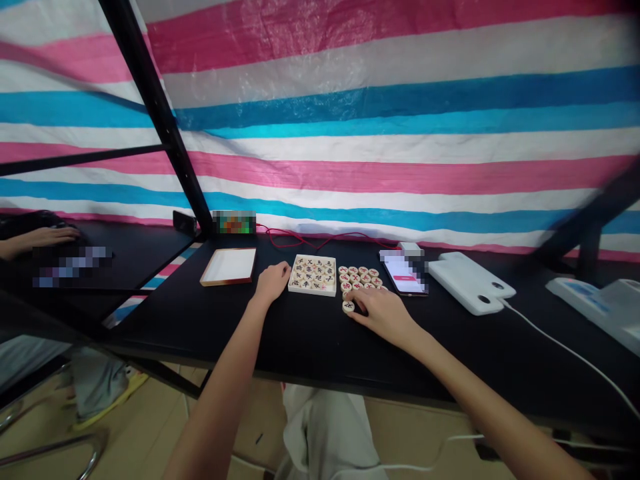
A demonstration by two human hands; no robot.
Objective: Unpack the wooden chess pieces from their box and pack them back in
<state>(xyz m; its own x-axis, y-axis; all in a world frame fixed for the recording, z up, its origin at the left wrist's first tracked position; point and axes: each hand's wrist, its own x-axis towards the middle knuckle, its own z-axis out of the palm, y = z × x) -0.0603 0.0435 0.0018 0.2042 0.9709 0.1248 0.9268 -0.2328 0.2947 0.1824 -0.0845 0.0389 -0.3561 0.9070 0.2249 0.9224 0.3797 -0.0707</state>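
My right hand (383,312) reaches in from the right, thumb and forefinger closed around a round xiangqi piece (349,307) with a black character. Just beyond it, rows of pieces with red characters (354,279) lie face up on the table, partly covered by my fingers. My left hand (273,281) rests on the table with its fingers curled, beside a white box (313,291). Nothing shows in that hand. Inside the box, pieces with mostly black characters lie in rows.
The box lid (229,267) lies left of my left hand. A lit phone (406,273), a white device (470,283) with a cable and another white object (600,307) stand to the right. At far left, another person's hand (55,236) rests on a neighbouring black table.
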